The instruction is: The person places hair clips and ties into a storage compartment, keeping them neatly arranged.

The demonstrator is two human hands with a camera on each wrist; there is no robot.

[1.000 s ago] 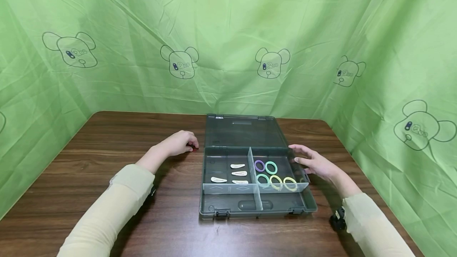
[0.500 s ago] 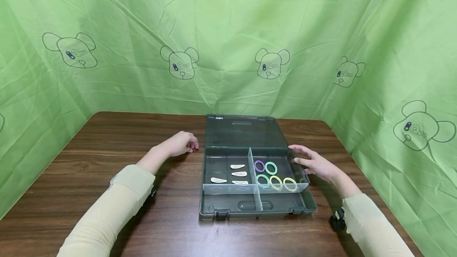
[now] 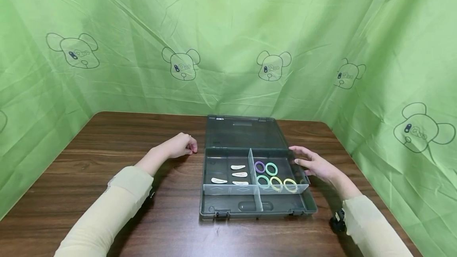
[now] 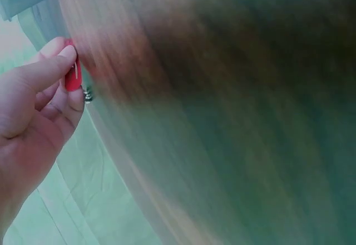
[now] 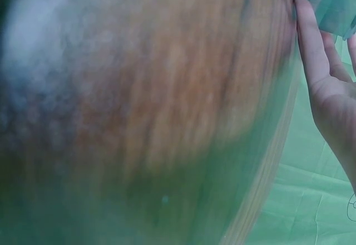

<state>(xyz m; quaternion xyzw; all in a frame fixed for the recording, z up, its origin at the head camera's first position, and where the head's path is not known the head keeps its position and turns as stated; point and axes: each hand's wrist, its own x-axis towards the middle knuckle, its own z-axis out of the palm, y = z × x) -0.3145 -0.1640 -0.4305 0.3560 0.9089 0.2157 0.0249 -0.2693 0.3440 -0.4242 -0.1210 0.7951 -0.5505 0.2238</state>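
Note:
Left of the compartment box (image 3: 230,206), my left hand (image 3: 178,145) pinches a red hair clip (image 4: 73,79) between thumb and fingers, low over the table. The head view hides this clip behind the fingers. My right hand (image 3: 315,165) lies spread along the box's right side, fingertips at its edge, holding nothing. The box is dark translucent plastic, its lid (image 3: 246,134) folded back. Several white hair clips (image 3: 239,174) lie in the back left compartment. Hair ties fill part of the back right one: a purple tie (image 3: 260,167), two mint ties (image 3: 271,169) and two yellow ties (image 3: 290,185).
Clear dividers (image 3: 228,189) split the box into compartments. A brown wood-grain table (image 3: 171,225) carries the box. Green cloth (image 3: 228,31) printed with bear faces hangs behind the table and along both sides.
My left hand has shifted very slightly left, and the bit of red seen under its fingers in the head view is now hidden. The right hand and the box stay put.

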